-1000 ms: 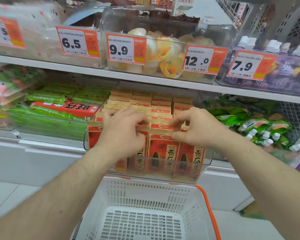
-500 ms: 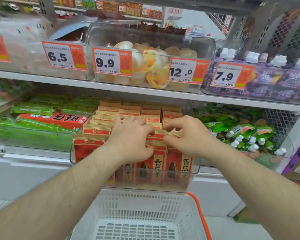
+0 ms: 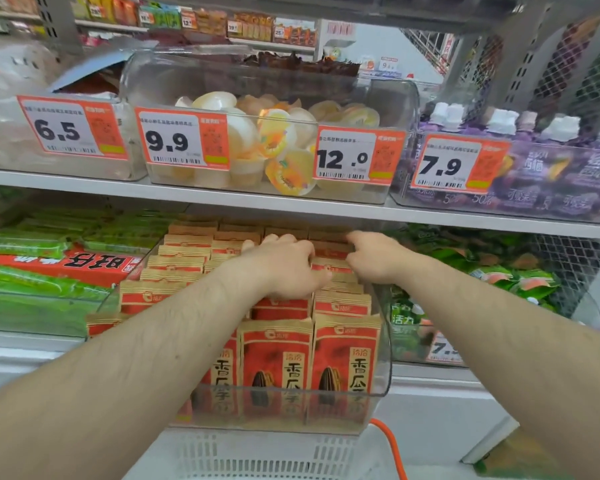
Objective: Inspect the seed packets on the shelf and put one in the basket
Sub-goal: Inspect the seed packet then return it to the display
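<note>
- Left hand (image 3: 284,268) rests on the seed packets (image 3: 343,344), fingers curled over their tops.
- Right hand (image 3: 374,259) pinches a back-row packet; basket (image 3: 257,452) below.

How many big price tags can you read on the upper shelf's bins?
4. From left: the 6.5 tag, the 9.9 tag, the 12.0 tag, the 7.9 tag. A further tag lower right is partly hidden by the right forearm.

Seed packets (image 3: 278,362) look like matt kraft paper with red print. Bin (image 3: 383,372) holding them is clear glossy plastic; shelf (image 3: 222,197) smooth painted metal. Basket (image 3: 264,452) is white perforated plastic, orange handle (image 3: 390,445).
</note>
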The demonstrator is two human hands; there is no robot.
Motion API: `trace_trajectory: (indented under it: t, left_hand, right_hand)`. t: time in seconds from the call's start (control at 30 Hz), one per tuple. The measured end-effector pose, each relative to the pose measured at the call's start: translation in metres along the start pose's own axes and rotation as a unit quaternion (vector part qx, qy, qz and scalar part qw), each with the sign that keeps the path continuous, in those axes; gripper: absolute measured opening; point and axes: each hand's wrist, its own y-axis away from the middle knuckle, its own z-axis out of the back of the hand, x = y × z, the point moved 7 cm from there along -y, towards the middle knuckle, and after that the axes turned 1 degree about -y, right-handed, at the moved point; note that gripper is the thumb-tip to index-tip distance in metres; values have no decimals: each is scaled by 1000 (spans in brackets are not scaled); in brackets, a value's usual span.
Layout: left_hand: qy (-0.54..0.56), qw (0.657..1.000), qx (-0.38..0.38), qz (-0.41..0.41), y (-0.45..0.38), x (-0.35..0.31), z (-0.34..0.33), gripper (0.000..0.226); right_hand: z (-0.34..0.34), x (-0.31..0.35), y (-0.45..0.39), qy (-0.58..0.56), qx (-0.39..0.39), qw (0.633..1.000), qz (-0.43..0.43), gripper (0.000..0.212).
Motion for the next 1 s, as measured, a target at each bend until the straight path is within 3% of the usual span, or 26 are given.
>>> trace_trajectory:
  t: [0.1, 0.43, 0.63, 0.83, 1.0]
  left_hand:
    - [-13, 1000, 9, 18, -18, 5, -4, 68]
    - [-8, 1000, 6, 24, -41, 3, -4, 76]
    - [14, 999, 11, -42, -37, -8, -1, 76]
    - [27, 989, 99, -103, -17, -23, -10, 66]
    - [8, 982, 143, -122, 2, -26, -9, 85]
  right_hand:
    - [-3, 0, -19, -18, -20, 1000, 0, 36]
    - [-5, 0, -28, -31, -25, 998, 49, 43]
    - [-2, 6, 1, -11, 46, 996, 71, 28]
    - [-8, 4, 24, 32, 126, 987, 96, 40]
    - [15, 0, 6, -125, 17, 990, 63, 32]
